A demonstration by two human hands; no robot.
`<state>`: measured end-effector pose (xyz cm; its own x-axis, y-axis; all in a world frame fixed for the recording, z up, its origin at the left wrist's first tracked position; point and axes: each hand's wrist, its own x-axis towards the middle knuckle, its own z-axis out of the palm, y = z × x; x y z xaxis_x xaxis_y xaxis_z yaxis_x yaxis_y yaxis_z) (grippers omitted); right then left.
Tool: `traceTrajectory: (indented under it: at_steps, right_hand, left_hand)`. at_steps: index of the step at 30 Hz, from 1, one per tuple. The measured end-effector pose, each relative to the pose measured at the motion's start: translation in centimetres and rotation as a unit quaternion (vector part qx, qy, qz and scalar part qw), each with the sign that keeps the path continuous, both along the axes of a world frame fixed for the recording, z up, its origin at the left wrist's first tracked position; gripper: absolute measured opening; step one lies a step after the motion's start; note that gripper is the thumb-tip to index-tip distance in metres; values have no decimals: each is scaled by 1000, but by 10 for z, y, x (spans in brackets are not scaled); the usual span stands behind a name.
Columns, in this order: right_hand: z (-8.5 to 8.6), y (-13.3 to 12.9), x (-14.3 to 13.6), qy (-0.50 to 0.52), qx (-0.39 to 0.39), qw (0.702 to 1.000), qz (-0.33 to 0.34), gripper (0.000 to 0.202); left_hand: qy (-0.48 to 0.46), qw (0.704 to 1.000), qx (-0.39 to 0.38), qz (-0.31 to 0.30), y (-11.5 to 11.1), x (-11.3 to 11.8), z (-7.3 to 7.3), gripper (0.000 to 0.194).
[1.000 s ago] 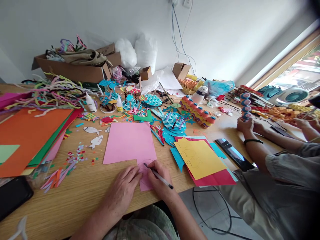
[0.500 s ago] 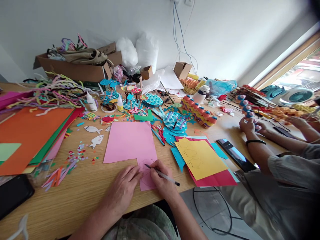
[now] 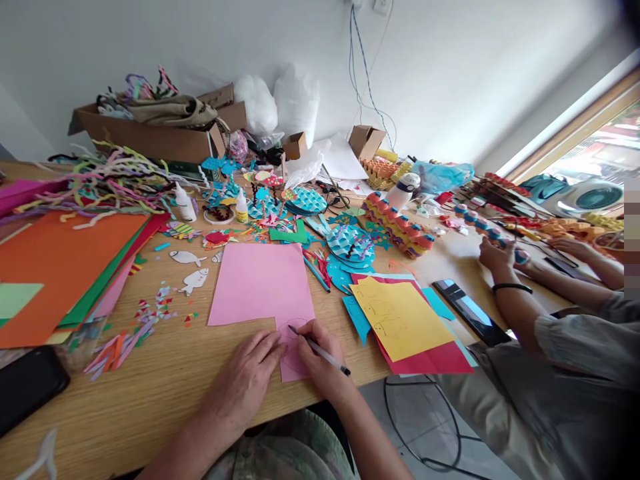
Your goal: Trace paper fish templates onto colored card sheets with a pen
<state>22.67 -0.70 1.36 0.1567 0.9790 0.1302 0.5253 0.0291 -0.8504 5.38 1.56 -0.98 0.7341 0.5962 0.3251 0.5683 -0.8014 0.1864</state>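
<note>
Pink paper point(image 3: 263, 283) lies on the table in front of me, with a narrow part reaching toward the front edge. Thin outlines are drawn on that narrow part. In my right hand point(image 3: 320, 357) is a pen point(image 3: 327, 355), its tip on the paper near the drawn lines. Flat beside it, my left hand point(image 3: 253, 373) rests with fingers stretched out, the fingertips on the paper's left edge. Two white paper fish point(image 3: 194, 281) lie to the left. On the right, yellow paper point(image 3: 405, 317) bears drawn outlines and sits on red paper point(image 3: 445, 363).
Orange paper point(image 3: 75, 267) and a black phone point(image 3: 30, 387) lie left. Glue bottles point(image 3: 185, 203), blue egg-carton crafts point(image 3: 350, 240) and pipe cleaners point(image 3: 115, 177) crowd the back. At right, a co-worker's hand point(image 3: 497, 257) holds a painted carton strip point(image 3: 480, 223) near another phone point(image 3: 470, 310).
The pen's back end has swung slightly left and down as its tip shifts a little on the paper. My left hand stays put. The co-worker's carton strip has tilted flatter and leftward.
</note>
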Motion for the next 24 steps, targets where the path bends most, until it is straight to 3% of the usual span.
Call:
traceTrajectory:
  at_steps: [24]
  right_hand:
    - [6, -3, 2, 13, 17, 1000, 19, 7]
  left_hand:
    - [-11, 1000, -4, 9, 0, 0, -2, 49]
